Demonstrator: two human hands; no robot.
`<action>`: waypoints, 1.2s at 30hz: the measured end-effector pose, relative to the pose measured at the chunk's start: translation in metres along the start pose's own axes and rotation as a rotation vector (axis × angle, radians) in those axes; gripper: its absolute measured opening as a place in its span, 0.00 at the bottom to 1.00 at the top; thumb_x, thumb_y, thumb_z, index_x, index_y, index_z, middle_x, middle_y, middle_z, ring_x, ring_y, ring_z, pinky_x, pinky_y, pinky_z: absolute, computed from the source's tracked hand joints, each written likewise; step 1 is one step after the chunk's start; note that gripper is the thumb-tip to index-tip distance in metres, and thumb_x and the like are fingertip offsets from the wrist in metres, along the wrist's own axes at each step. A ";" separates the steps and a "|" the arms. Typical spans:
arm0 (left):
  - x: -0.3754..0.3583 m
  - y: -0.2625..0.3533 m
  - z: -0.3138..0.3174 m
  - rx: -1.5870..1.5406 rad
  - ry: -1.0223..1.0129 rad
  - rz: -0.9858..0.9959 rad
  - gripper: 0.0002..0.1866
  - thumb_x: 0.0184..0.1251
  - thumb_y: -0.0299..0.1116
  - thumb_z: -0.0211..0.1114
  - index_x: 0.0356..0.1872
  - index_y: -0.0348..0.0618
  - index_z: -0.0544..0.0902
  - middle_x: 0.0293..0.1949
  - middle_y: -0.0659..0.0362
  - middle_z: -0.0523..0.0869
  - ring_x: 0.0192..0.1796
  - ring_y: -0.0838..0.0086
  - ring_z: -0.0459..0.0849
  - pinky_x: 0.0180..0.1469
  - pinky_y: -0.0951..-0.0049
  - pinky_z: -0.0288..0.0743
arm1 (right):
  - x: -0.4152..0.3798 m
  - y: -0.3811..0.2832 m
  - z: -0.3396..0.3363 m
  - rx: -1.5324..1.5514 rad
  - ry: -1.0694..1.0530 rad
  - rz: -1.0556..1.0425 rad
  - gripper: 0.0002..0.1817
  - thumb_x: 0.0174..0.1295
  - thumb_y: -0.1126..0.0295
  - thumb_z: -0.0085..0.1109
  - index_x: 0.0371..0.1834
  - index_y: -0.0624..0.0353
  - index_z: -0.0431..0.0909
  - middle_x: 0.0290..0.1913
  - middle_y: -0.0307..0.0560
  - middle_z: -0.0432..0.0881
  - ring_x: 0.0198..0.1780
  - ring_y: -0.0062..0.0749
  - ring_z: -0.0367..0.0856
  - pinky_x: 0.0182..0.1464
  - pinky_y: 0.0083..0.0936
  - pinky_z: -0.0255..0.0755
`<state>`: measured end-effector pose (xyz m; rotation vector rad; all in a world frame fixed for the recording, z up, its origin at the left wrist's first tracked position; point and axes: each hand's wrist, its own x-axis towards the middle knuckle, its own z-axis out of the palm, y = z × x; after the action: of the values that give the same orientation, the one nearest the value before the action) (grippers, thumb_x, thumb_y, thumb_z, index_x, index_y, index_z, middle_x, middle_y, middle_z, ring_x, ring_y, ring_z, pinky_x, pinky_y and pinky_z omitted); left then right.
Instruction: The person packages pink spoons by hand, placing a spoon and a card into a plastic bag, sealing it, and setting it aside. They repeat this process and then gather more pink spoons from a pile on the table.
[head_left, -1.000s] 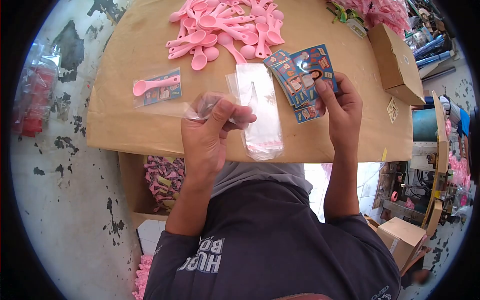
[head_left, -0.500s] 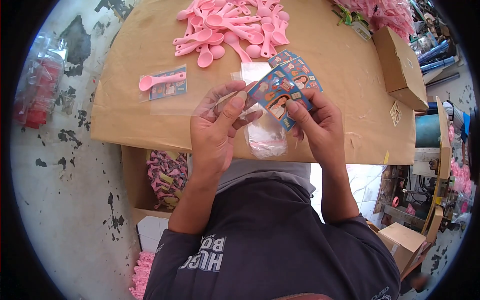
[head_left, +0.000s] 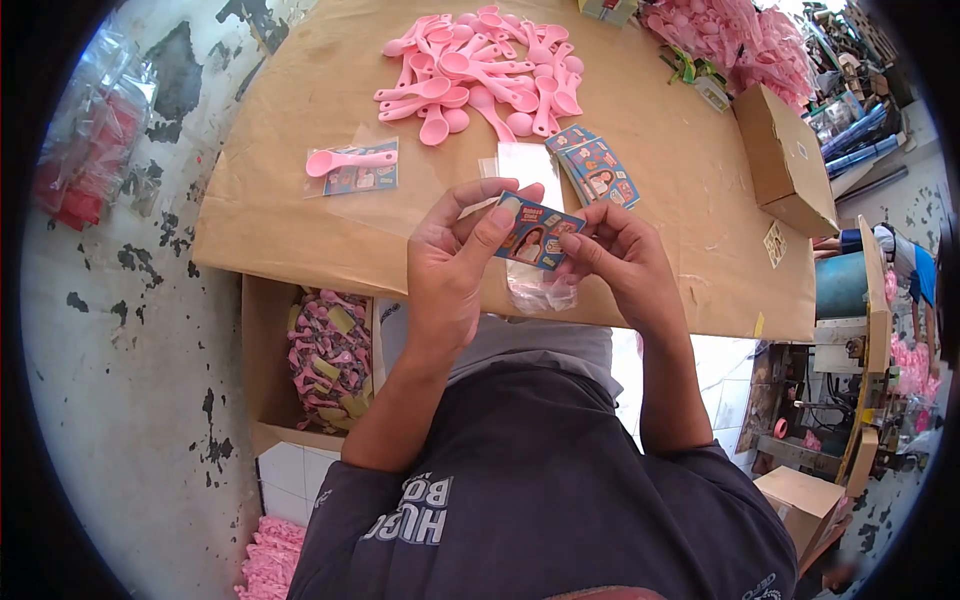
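Between my two hands is a small blue printed card (head_left: 538, 232), tilted above the table's near edge. My left hand (head_left: 462, 250) pinches its left end, and my right hand (head_left: 620, 255) pinches its right end. Clear plastic bags (head_left: 540, 288) lie beneath the hands. Just beyond my right hand rests a stack of similar blue cards (head_left: 598, 170). On the left, a pink spoon (head_left: 350, 160) lies over a blue card in a clear bag. Whether the held card is in a bag I cannot tell.
A heap of pink spoons (head_left: 480, 75) covers the table's far middle. An open cardboard box (head_left: 785, 160) stands at the right. Below the table's left edge, a box holds packed pink items (head_left: 330, 355). Another person (head_left: 905, 260) is partly visible at the far right.
The card between my hands has turned from steeply slanted to nearly level, and my hands have come closer together. The whole view has shifted slightly.
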<state>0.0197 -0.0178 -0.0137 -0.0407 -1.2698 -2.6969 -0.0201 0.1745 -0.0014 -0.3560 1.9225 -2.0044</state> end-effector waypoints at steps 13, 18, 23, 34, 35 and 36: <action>-0.019 -0.001 0.013 -0.005 -0.023 0.013 0.18 0.76 0.25 0.65 0.63 0.30 0.79 0.57 0.52 0.87 0.54 0.75 0.87 0.56 0.74 0.82 | -0.014 0.002 0.049 0.104 0.082 -0.137 0.11 0.72 0.70 0.66 0.50 0.63 0.78 0.35 0.38 0.85 0.33 0.15 0.82 0.35 0.18 0.77; -0.019 0.000 0.012 -0.041 -0.036 -0.002 0.23 0.76 0.24 0.62 0.70 0.34 0.73 0.69 0.47 0.78 0.66 0.70 0.81 0.65 0.68 0.78 | -0.019 0.006 0.054 0.217 0.079 -0.090 0.16 0.73 0.68 0.65 0.57 0.65 0.78 0.36 0.39 0.86 0.34 0.16 0.82 0.36 0.17 0.77; -0.010 0.012 0.006 -0.216 -0.026 0.102 0.24 0.79 0.24 0.55 0.73 0.40 0.67 0.66 0.40 0.79 0.68 0.56 0.80 0.69 0.59 0.78 | -0.022 0.019 0.058 0.291 0.105 -0.026 0.13 0.71 0.68 0.68 0.49 0.64 0.78 0.33 0.39 0.85 0.28 0.16 0.80 0.30 0.15 0.76; 0.008 0.000 -0.003 -0.491 -0.130 -0.005 0.21 0.83 0.34 0.55 0.70 0.37 0.68 0.45 0.54 0.84 0.48 0.68 0.88 0.53 0.63 0.86 | 0.006 0.006 0.073 0.065 0.185 -0.127 0.15 0.65 0.76 0.70 0.36 0.55 0.69 0.34 0.34 0.76 0.31 0.11 0.72 0.29 0.14 0.66; 0.008 0.003 -0.002 -0.462 -0.080 -0.013 0.20 0.83 0.35 0.56 0.68 0.38 0.69 0.42 0.56 0.83 0.46 0.71 0.86 0.52 0.64 0.86 | 0.008 0.004 0.076 0.004 0.240 -0.219 0.15 0.63 0.77 0.71 0.37 0.55 0.69 0.35 0.34 0.76 0.33 0.11 0.72 0.29 0.15 0.66; 0.009 0.004 -0.002 -0.435 -0.028 -0.022 0.20 0.83 0.36 0.57 0.67 0.38 0.70 0.39 0.58 0.81 0.43 0.73 0.85 0.51 0.64 0.85 | 0.009 0.002 0.077 -0.152 0.340 -0.344 0.13 0.59 0.79 0.74 0.38 0.56 0.76 0.36 0.36 0.76 0.32 0.13 0.72 0.29 0.16 0.66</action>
<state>0.0115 -0.0234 -0.0110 -0.1162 -0.6690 -2.9452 0.0028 0.1003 0.0002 -0.4322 2.3667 -2.2570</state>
